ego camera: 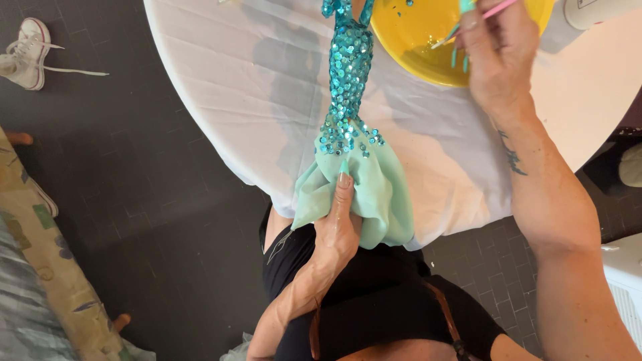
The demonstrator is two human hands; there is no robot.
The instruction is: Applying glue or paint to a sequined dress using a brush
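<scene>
A white sneaker (27, 53) lies on the dark tiled floor (147, 200) at far left, laces trailing; below it a patterned cloth (47, 267) runs along the left edge. A round table under a white cloth (221, 87) fills the upper middle; on it lies a sequined turquoise piece (349, 73), narrow and long, ending in a pale green fabric flare (381, 194) that hangs over the table's near edge. The left hand (338, 227) is closed on that flare from below, fingers wrapped in the folds, one long green nail showing on top. Right of the sequins sits a yellow bowl (414, 47); over its rim the right hand (498, 60) is pinched shut on a thin pink stick (500, 8), tip hidden.
</scene>
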